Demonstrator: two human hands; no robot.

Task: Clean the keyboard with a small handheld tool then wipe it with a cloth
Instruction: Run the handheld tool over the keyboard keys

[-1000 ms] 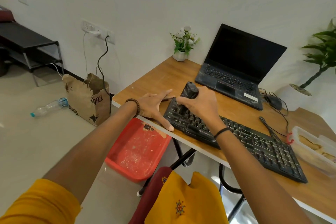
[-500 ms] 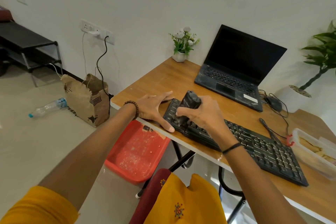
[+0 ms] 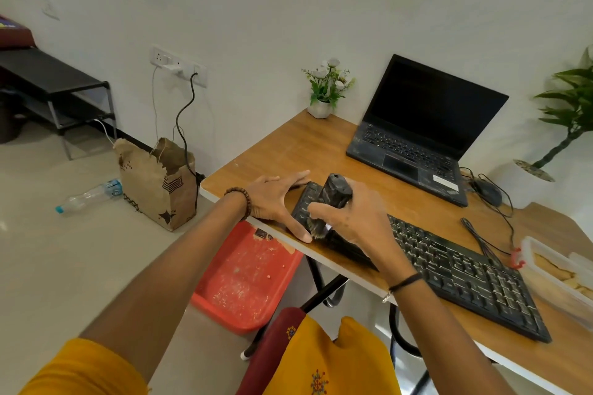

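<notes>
Red is the colour of the plastic tub (image 3: 244,279) on the floor under the table (image 3: 288,151), low in the middle of the picture. Pale crumbs are sprinkled over its bottom. At the right edge a clear box (image 3: 531,253) sits on the table just beside the keyboard (image 3: 465,276). Something pale yellow lies in it, but I cannot tell what. A brown paper bag (image 3: 160,183) stands on the floor at the left with its top open, and I cannot see inside it. A little white pot (image 3: 319,109) at the back of the table holds white flowers. A big white pot (image 3: 523,189) at the right holds a green plant.

The keyboard lies slanted along the near edge of the table. My left hand (image 3: 272,202) lies flat with straight, spread fingers at the keyboard's left end, and my thumb touches its front corner. My right hand (image 3: 359,221) grips the black tool (image 3: 335,192). It stands tilted, with its bristles down at the front of the keyboard's left end. My hand and the tool hide the keys under them.

Behind the keyboard is an open laptop (image 3: 417,144) with a dark screen. A mouse (image 3: 487,196) lies to its right, and a black cord (image 3: 478,237) lies on the table near it. A plastic bottle (image 3: 90,196) lies on the floor left of the bag.
</notes>
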